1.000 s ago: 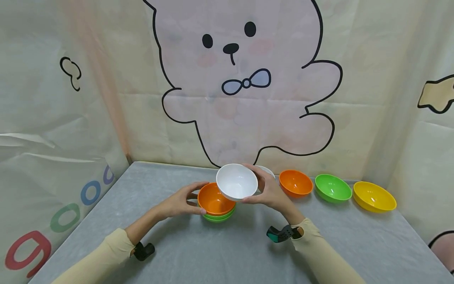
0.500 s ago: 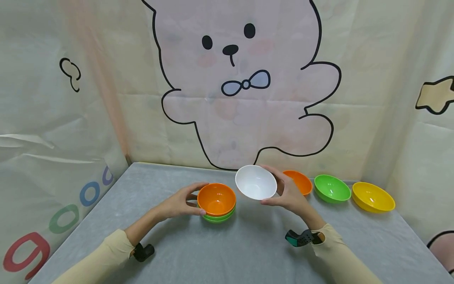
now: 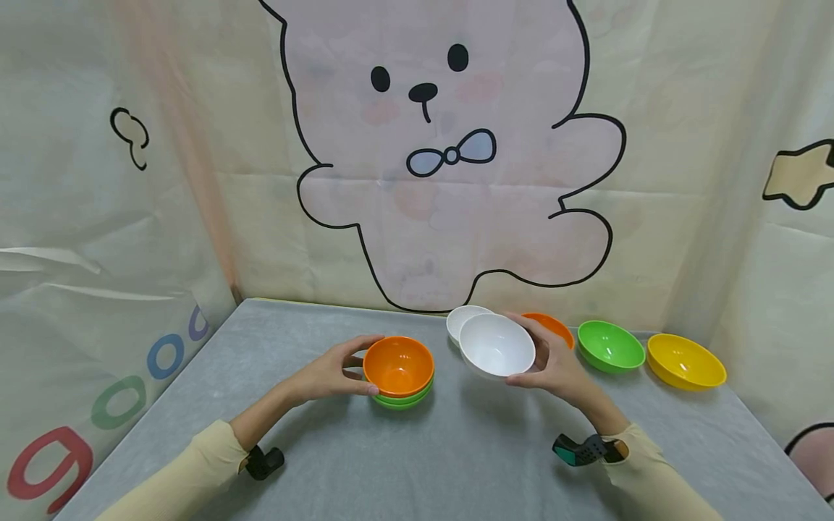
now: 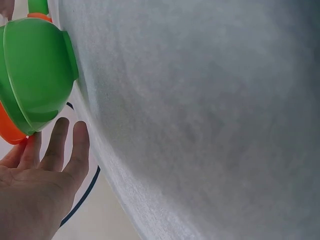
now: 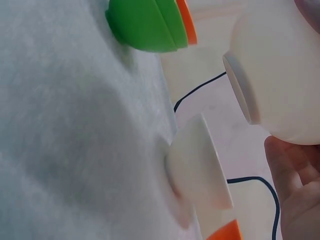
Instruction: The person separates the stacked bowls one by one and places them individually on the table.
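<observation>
**White bowl (image 3: 496, 346) up in the right hand (image 3: 559, 367), left hand (image 3: 331, 373) on the stack!**

And there it is, the white bowl held clear of the worktop (image 3: 449, 467), its rim tipped towards us, thumb and fingers of the right hand pinching its right side! Over on the left, the left hand has the orange bowl (image 3: 397, 367) between thumb and forefinger, the remaining fingers spread, and that bowl sits nested in two green bowls (image 3: 402, 401) on the cloth. Just behind the raised bowl, partly hidden, stands a second white bowl (image 3: 464, 318). Then comes the row on the right: another orange bowl (image 3: 554, 328), half covered by the right hand, a single green bowl (image 3: 611, 347) and, at the far end, a yellow bowl (image 3: 685, 362). Looking on from the backdrop, a cartoon bear (image 3: 443, 239) in a blue bow tie!
</observation>
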`<state>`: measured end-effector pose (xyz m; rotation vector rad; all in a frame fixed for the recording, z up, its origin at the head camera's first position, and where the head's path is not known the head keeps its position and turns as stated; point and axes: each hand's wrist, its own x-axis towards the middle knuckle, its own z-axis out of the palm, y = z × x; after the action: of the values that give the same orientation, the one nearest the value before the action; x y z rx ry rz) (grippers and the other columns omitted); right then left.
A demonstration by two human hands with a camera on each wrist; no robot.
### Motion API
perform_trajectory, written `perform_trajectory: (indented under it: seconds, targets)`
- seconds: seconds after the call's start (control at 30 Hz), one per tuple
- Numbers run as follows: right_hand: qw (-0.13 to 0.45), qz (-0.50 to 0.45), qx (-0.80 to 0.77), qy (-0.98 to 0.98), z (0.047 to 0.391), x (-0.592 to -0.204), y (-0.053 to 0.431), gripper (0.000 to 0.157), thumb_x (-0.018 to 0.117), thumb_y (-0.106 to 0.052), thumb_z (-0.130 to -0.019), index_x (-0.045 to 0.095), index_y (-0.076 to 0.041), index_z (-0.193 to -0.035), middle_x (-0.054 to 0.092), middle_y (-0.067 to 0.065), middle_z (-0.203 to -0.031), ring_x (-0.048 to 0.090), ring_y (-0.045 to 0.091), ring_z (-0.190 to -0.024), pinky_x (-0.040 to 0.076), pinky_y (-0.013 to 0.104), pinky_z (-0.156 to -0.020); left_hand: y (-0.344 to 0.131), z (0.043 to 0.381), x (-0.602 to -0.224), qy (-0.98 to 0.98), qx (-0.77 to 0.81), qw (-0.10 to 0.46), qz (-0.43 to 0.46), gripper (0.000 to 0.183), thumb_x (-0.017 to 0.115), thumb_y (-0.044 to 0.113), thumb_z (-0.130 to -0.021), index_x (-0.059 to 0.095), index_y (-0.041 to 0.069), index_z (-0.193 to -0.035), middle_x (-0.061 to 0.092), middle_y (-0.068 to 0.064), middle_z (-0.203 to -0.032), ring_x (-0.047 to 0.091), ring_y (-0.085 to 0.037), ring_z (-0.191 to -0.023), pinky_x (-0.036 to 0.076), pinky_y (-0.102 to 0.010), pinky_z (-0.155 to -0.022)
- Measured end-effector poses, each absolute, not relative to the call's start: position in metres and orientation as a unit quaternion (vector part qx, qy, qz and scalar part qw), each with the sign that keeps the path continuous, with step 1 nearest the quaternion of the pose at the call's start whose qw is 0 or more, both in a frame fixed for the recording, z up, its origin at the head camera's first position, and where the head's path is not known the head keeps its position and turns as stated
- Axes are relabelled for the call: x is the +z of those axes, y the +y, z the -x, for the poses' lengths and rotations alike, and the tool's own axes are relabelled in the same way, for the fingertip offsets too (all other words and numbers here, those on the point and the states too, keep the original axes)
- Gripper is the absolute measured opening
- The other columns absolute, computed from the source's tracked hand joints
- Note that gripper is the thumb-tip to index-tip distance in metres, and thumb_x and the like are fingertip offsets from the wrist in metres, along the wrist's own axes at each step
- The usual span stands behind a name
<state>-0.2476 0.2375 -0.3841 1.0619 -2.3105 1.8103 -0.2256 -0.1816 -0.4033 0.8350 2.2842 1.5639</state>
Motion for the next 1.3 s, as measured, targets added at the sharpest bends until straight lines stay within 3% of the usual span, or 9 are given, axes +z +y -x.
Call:
perform_trajectory:
  seconds: [0.97,1.3]
  targets:
    - [0.036,-0.277,0.558,-0.781,0.223,-0.400,0.284,0.088,0.087,0.009,-0.073,0.041,0.006,-0.148,0.045,0.027,-0.141,0.057,0.012,-0.117,0.051,0.024,-0.094,-0.183,0.225,-0.404,0.781,0.540,0.125,-0.288,0.081,0.082,0.016,-0.089,0.037,0.008,-0.156,0.041,-0.010,-0.154,0.056,-0.035,-0.124,0.052,-0.043,-0.097]
    - [0.061,-0.242,0.538,-0.805,0.208,-0.410,0.323,0.085,0.085,0.010,-0.076,0.040,0.007,-0.148,0.045,0.021,-0.144,0.054,0.005,-0.119,0.049,0.019,-0.093,-0.182,0.227,-0.405,0.782,0.539,0.129,-0.284,0.082,0.082,0.018,-0.089,0.037,0.008,-0.156,0.041,-0.009,-0.155,0.056,-0.033,-0.123,0.052,-0.042,-0.098]
